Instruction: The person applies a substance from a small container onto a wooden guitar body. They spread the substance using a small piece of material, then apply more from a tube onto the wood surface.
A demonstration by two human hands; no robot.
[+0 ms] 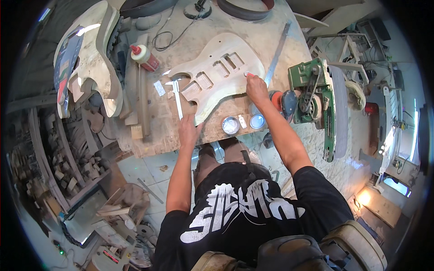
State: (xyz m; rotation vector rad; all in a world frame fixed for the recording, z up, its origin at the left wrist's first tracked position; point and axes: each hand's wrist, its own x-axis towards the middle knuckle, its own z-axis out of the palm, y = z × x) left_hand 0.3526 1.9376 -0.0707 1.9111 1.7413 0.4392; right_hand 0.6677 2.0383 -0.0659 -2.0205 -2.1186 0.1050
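Note:
A pale, bare wooden electric guitar body with routed pockets lies flat on the workbench. My left hand is at the tip of its near horn, fingers closed against the wood. A metal caliper lies just beyond that hand. Over the body's right edge, my right hand is closed around a small red object; most of it is hidden by the fingers. Near the bench's front edge stand an open can with whitish contents, a small white bottle and a blue-topped tub.
A glue bottle with red cap lies left of the body. On the right are a sander, a green belt machine and a long steel ruler. More guitar bodies stand at the left, beside wooden strips.

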